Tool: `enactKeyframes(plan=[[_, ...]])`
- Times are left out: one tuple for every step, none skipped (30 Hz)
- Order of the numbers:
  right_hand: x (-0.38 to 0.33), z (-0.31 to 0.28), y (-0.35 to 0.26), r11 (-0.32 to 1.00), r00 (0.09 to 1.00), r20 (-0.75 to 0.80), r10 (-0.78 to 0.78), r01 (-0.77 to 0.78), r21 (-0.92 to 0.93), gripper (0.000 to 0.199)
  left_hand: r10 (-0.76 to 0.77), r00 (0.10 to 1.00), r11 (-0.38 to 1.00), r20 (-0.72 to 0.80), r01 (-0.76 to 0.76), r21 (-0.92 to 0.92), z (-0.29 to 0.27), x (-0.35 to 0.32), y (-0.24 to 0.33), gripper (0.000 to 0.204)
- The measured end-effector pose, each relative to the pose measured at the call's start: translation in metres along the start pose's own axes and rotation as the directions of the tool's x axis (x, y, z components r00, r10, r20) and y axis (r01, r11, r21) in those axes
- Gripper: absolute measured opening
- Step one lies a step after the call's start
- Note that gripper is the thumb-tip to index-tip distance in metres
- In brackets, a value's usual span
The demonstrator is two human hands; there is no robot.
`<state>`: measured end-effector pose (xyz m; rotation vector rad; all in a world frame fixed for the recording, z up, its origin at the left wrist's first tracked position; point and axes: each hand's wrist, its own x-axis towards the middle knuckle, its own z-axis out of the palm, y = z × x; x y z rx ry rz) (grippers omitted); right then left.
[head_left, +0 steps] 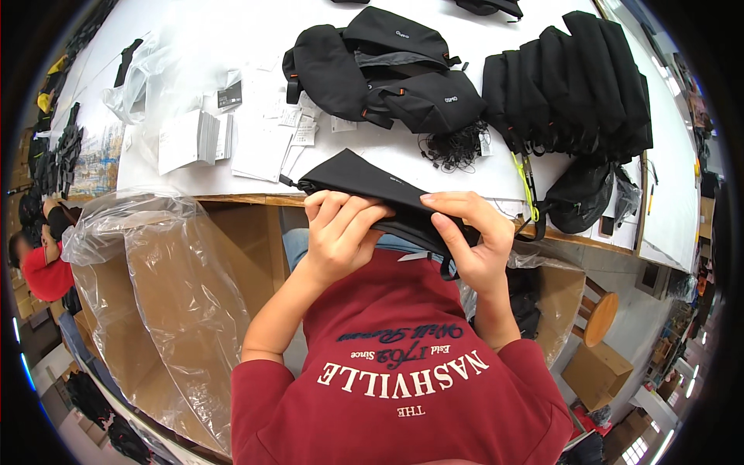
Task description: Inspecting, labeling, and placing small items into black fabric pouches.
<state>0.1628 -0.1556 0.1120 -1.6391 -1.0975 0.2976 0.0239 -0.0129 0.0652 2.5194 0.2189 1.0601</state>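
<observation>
Both my hands hold a small black fabric bag [358, 172] just over the table's front edge. My left hand [341, 236] is closed on its near edge, fingers curled over the fabric. On the bag's right side, my right hand [482, 236] grips the cloth between thumb and fingers. A small white tag [415, 256] shows below the bag between my hands, and a black strap loop hangs by my right fingers. The bag's underside and the tips of my left fingers are hidden.
Black bags [422, 101] lie in a heap behind, with a row of stacked black bags [570, 85] at right. White cards [190, 139] and tangled black cords [453, 149] lie on the table [256, 74]. Plastic-lined cardboard boxes [147, 287] flank me. A co-worker's red sleeve [46, 275] shows far left.
</observation>
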Motion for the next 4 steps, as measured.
enactKeyframes(plan=[[0.0007, 0.0001, -0.0003, 1.000, 1.000, -0.009, -0.009, 0.009, -0.012, 0.013, 0.006, 1.000, 1.000, 0.024, -0.006, 0.002, -0.0007, -0.0006, -0.0006, 0.033], [0.0012, 0.0001, -0.0006, 1.000, 1.000, -0.017, -0.018, 0.018, -0.023, 0.013, 0.004, 1.000, 1.000, 0.024, -0.004, 0.003, -0.0016, -0.0011, -0.0010, 0.033], [0.0014, 0.0001, -0.0008, 1.000, 1.000, -0.012, -0.006, 0.006, -0.015, 0.013, 0.005, 0.999, 1.000, 0.040, -0.005, 0.004, -0.0029, -0.0017, -0.0012, 0.032], [0.0013, 0.0000, -0.0011, 1.000, 1.000, -0.008, 0.005, -0.005, -0.007, 0.013, 0.006, 0.998, 1.000, 0.057, -0.006, 0.004, -0.0045, -0.0021, -0.0015, 0.031]])
